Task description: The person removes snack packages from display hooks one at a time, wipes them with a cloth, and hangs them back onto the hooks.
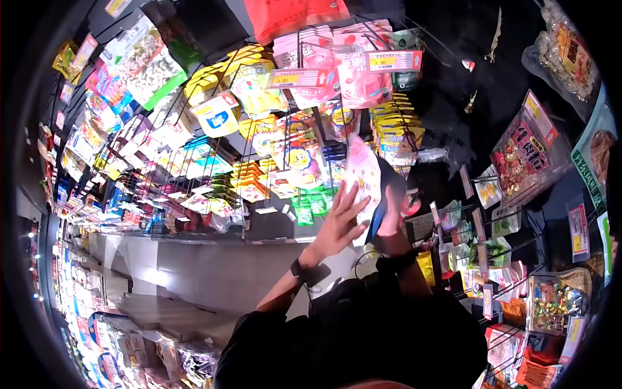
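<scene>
A white and pink snack packet (364,178) with a dark side stands upright between my two hands, in front of the hanging racks. My left hand (340,223) lies against its left face with the fingers spread. On the packet's right side my right hand (391,214) grips the edge, its fingers partly hidden and in shadow. Just behind the packet hang yellow packets (395,133) and, further left, small green packets (313,206). Pink packets (365,81) with price tags are above.
Hooks with many snack bags run along the left wall. At the right hang a large clear candy bag (526,159), a bag of wrapped sweets (558,301) and protruding metal hooks with price tags. A pale floor (214,269) shows at the lower left.
</scene>
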Demonstrator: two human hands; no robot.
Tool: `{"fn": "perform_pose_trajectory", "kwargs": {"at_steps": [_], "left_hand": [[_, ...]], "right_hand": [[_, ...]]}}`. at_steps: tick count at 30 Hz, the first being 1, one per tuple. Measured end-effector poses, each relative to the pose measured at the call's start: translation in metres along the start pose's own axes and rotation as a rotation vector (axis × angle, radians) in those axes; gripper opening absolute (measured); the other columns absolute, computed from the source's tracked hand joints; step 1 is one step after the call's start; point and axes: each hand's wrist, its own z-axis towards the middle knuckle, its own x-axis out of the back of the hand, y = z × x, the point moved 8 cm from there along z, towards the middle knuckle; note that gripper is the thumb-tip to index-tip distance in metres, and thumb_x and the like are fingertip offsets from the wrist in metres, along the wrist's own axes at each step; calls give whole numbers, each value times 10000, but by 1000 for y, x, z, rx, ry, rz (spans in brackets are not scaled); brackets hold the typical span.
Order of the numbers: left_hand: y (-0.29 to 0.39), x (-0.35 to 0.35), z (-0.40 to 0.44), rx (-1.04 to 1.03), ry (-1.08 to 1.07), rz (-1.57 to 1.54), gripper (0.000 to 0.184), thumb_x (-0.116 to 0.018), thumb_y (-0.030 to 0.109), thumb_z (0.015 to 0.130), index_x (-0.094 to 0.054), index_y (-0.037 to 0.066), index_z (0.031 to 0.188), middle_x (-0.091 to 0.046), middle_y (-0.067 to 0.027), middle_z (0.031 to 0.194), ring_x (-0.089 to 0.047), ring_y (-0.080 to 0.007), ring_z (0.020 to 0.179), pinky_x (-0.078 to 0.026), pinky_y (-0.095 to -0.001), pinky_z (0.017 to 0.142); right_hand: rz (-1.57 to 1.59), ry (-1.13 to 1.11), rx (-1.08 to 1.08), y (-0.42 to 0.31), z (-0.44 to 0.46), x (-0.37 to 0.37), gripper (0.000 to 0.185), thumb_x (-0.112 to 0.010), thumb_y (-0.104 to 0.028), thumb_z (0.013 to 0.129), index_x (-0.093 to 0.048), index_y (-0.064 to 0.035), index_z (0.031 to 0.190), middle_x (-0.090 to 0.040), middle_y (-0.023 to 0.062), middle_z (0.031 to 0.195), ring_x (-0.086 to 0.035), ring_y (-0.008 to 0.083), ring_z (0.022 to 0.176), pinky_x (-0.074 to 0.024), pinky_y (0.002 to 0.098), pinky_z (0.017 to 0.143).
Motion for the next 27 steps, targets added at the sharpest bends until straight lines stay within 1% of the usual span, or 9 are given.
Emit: {"fn": "perform_pose_trajectory", "kwargs": {"at_steps": [1, 5, 9, 12, 16, 17, 20, 21, 27], "left_hand": [[-4, -3, -7, 13, 26, -29, 574, -642, 209, 825, -449, 151, 1362, -139, -145, 1526, -23, -411, 1400, -146, -451, 1108], [-19, 17, -25, 38, 400, -134, 910, -736, 350, 742, -248, 16, 1433, 22, -273, 1501, -92, -360, 1401, -177, -437, 1093], [-42, -1, -49, 296, 435, -706, 963, -689, 218, 771, -53, 23, 1468, -315, -149, 1418, -362, -222, 1267, -276, -323, 1049], [-64, -32, -85, 558, 423, -932, 699, -516, 154, 918, -97, 6, 1458, -298, -138, 1431, -360, -199, 1257, -272, -317, 1048], [-79, -18, -91, 594, 507, -743, 602, -462, 147, 954, -147, -5, 1445, -331, -120, 1403, -385, -180, 1219, -310, -287, 1015], [-81, -4, -92, 605, 541, -803, 587, -460, 158, 958, -165, -1, 1441, -349, -115, 1390, -391, -170, 1207, -318, -278, 1004], [-96, 29, -95, 519, 702, -1069, 488, -435, 179, 972, -257, 54, 1409, -461, -90, 1296, -468, -157, 1129, -375, -281, 959], [-97, 26, -97, 542, 592, -1141, 474, -425, 192, 975, -270, 55, 1402, -474, -89, 1283, -476, -163, 1129, -376, -289, 967], [-107, -15, -123, 674, 253, -1193, 539, -388, 295, 980, -230, 37, 1426, -386, -92, 1372, -389, -188, 1232, -297, -314, 1042]], "right_hand": [[-65, 31, 35, 7, -5, 3, 446, -526, -352, 920, -516, -54, 1252, -566, 39, 1196, -531, 155, 1091, -381, 304, 964], [-230, 237, 1, 42, -45, 14, 315, -572, -288, 907, -577, -85, 1147, -591, -14, 1065, -539, 90, 982, -405, 250, 880], [-504, 94, -243, 81, -40, 46, 419, -560, -278, 922, -519, -24, 1252, -537, 23, 1207, -501, 114, 1093, -368, 265, 958], [-680, 1, -507, 103, -4, 64, 485, -484, -323, 953, -427, -44, 1346, -503, 92, 1284, -471, 168, 1159, -335, 286, 1009], [-1355, -254, -262, 101, -11, 24, 435, -384, -246, 978, -366, -126, 1396, -458, 118, 1338, -443, 194, 1201, -300, 316, 1046], [-1333, -512, 69, 120, -15, 42, 439, -406, -245, 982, -367, -86, 1389, -430, 102, 1365, -421, 188, 1222, -291, 315, 1051], [-1025, -156, -429, 104, -59, 1, 542, -519, -316, 933, -353, -56, 1379, -427, 69, 1328, -386, 150, 1206, -292, 289, 1033], [-967, -42, -597, 104, -72, -10, 583, -557, -339, 917, -348, -46, 1375, -425, 58, 1315, -374, 138, 1201, -292, 280, 1026], [-889, -112, -247, 125, -3, 8, 322, -571, -307, 915, -541, -37, 1087, -527, 44, 1024, -483, 144, 919, -411, 267, 842]]}}
